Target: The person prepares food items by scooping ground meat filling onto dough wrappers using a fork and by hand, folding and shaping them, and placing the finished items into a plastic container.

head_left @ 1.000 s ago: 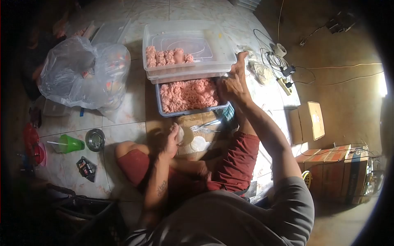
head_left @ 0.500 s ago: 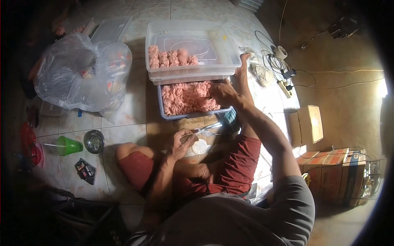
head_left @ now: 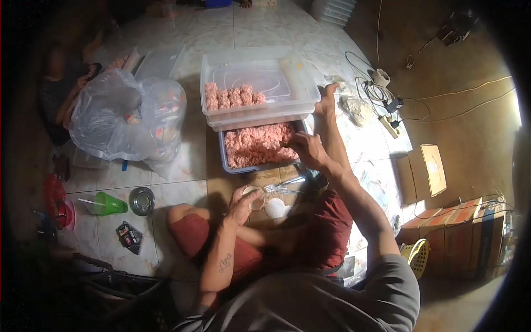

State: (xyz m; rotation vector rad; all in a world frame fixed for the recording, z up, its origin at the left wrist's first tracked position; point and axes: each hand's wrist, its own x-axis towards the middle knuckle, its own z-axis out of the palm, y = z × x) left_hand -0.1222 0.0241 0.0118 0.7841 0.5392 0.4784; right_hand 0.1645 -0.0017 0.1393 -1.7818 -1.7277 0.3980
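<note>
My left hand (head_left: 240, 205) is closed on a thin, pale round wrapper (head_left: 255, 198), cupped in the fingers. My right hand (head_left: 311, 150) is over the right edge of a blue-rimmed tub of pink ground meat (head_left: 257, 146). Its fingers are pinched round a small utensil (head_left: 284, 144); only a dark bit of it shows, close to the meat. Between my legs, a white round stack (head_left: 275, 208) lies on cardboard (head_left: 265, 178), with metal forks (head_left: 282, 186) just beyond it. A clear plastic tub (head_left: 298, 88) rests across the meat tub's far side, holding several rolls of meat (head_left: 235, 96).
Left of the tubs sits a large clear plastic bag (head_left: 105, 122), with another person (head_left: 61, 99) behind it. A green cup (head_left: 110, 203) and a glass ashtray (head_left: 142, 201) are on the tiles at left. Cables and a power strip (head_left: 390, 126) lie right, near cardboard boxes (head_left: 448, 232).
My right hand has drawn back slightly from the meat. My left hand has turned, showing the wrapper's round face. A blurred pale lump above the rolls is gone. The whole view has shifted.
</note>
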